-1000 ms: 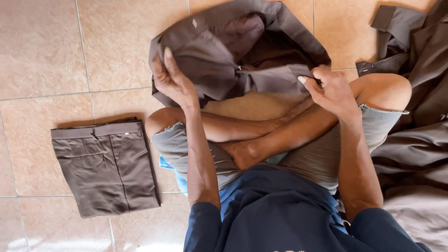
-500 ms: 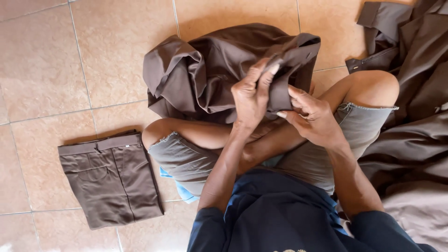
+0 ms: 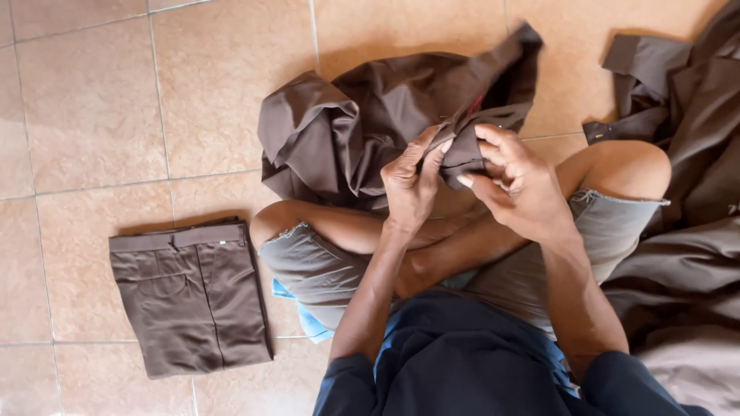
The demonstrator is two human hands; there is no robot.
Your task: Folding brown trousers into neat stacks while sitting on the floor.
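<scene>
I sit cross-legged on a tiled floor. A crumpled brown garment (image 3: 362, 127) lies over my knees and the floor ahead. My left hand (image 3: 412, 185) and my right hand (image 3: 516, 181) are close together above my legs, both pinching the same edge of that brown garment between fingers and thumb. The cloth bunches to the left of my hands, and one corner sticks up at the top right.
Folded brown trousers (image 3: 189, 296) lie flat on the tiles at my left. A heap of more brown clothes (image 3: 686, 177) fills the right side, against my right knee. Beige tiled floor (image 3: 92, 100) stretches at the left and top.
My hands were apart, gripping the garment's two sides; they have come together at its right edge. The garment has shifted and bunched to the left.
</scene>
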